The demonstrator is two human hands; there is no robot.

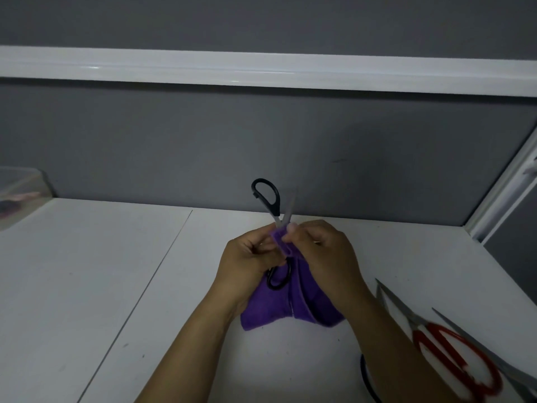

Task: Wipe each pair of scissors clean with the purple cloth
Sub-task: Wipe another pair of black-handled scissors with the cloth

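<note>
Over the table [87, 286], you held the work up in mid-air. Cloth [270, 312] hung below both hands, with its top fold wrapped on the black scissors [268, 196]. Those stood splayed, one loop up, one down. Left hand [247, 257] gripped them at the crossing; right hand [322, 251] pinched the fold over a blade. Red scissors [453, 362] lay well apart, right. Risk: the bare blade sat by your fingertips, so a slip through that thin fold could nick you.

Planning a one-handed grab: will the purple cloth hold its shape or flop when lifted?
Probably floppy: the purple cloth hangs in soft folds. Likely light, since the right hand pinches it around the black scissors blade.
</note>
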